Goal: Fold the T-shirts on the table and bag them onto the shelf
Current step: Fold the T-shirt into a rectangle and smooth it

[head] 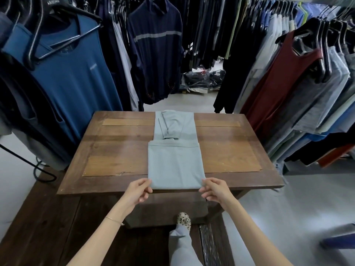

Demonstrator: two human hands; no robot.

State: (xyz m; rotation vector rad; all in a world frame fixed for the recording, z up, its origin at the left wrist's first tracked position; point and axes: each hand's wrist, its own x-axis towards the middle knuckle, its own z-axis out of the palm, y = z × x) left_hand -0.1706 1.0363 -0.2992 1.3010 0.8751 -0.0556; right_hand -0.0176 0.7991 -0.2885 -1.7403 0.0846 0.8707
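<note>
A pale grey-blue T-shirt [175, 162] lies lengthwise down the middle of the wooden table [115, 150]. Its sides are folded inward and its near part is doubled over into a wider panel. My left hand [138, 191] pinches the near left corner of that panel at the table's front edge. My right hand [215, 190] pinches the near right corner. No bag or shelf shows in this view.
Racks of hanging clothes crowd both sides: a blue shirt [73, 77] at left, a dark red tank top [284, 77] at right, a navy top [157, 54] behind the table. Bagged garments [203, 79] lie on the floor beyond. My foot [183, 220] is under the table's front.
</note>
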